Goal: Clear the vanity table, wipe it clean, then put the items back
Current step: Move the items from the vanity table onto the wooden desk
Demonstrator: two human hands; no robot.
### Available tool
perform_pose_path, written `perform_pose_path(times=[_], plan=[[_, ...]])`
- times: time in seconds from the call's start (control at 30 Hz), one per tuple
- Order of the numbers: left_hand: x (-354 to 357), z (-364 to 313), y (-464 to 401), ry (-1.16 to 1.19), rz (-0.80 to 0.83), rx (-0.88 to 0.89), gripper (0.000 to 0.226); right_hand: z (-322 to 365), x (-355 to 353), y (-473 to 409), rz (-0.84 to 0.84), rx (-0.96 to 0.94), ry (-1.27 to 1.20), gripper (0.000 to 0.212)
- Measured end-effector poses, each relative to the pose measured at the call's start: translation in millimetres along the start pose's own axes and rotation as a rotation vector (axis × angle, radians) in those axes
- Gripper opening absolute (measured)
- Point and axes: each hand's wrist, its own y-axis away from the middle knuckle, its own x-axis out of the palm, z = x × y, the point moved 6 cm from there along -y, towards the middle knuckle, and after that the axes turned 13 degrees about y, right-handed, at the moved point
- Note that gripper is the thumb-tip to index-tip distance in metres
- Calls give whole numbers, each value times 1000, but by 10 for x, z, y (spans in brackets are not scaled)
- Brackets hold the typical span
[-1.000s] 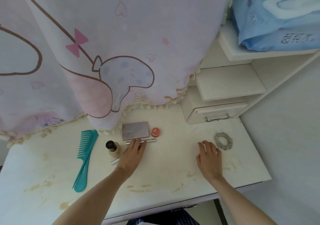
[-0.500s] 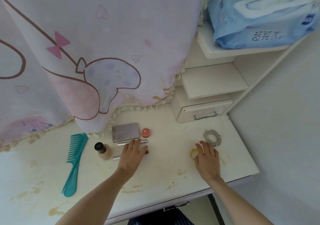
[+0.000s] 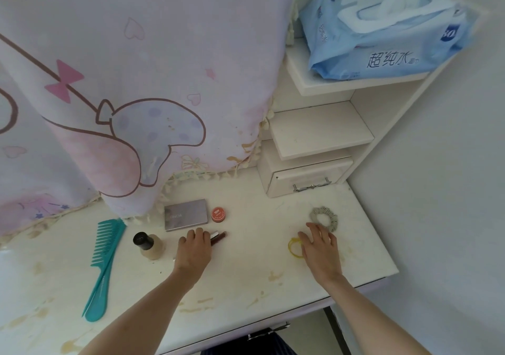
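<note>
On the stained white vanity table, my left hand lies palm down with its fingers curled over slim cosmetic tubes; a silver end and a dark red end stick out to the right. My right hand rests flat with its fingers apart, covering part of a yellow hair tie, fingertips just short of a grey scrunchie. A teal comb lies at the left, with a foundation bottle beside it. Behind my left hand lie a grey palette and an orange tin.
A pink printed cloth hangs down to the back of the table. At the back right stands a white shelf unit with a small drawer and a blue pack of wet wipes on top. A white wall bounds the right side.
My left hand has slid over the slim tubes and curled on them, shifting them right. My right hand moved toward the scrunchie, uncovering the yellow hair tie. The view tilted up.
</note>
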Motion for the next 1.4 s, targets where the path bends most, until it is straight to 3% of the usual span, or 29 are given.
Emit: perform_pose_path(times=[0.17, 0.4, 0.53, 0.67, 0.83, 1.03, 1.4], plan=[[31, -74, 19, 25, 49, 0, 53, 2, 18, -155, 68, -30, 43, 52], [-164, -264, -37, -15, -49, 72, 48, -384, -9, -391, 127, 217, -45, 32], [-232, -340, -82, 42, 33, 65, 52, -220, -34, -446, 204, 107, -33, 36], [-377, -476, -199, 55, 88, 72, 46, -7, -183, -489, 148, -22, -320, 23], [-773, -784, -441, -38, 37, 156, 37, 22, -478, -490, 71, -82, -302, 21], [-1130, -1271, -650, -9, 51, 263, 31, -198, -847, -264, -41, 157, -230, 26], [-1554, -2528, 265, 67, 53, 829, 27, -465, -1575, 1517, -55, 824, -29, 26]])
